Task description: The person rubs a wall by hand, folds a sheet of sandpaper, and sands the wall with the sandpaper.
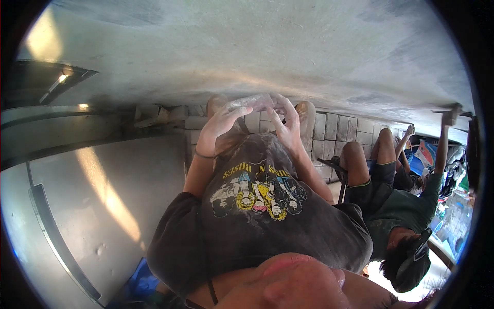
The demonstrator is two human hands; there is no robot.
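A dusty, grey-pink rectangular block sits between my two hands, above my lap; its exact kind is not clear. My left hand is closed on its left end, thumb lying along the near side. At the other end, my right hand curls its fingers round the block, with the thumb in front. Pale powder coats both hands. Just beyond them stretches a broad grey, smeared work surface. My knees show on either side of the block.
On the right a seated co-worker in a dark shirt and cap reaches an arm to the same surface. Another person's arm shows behind. A large metal panel stands at left. Paving blocks cover the floor; colourful items lie far right.
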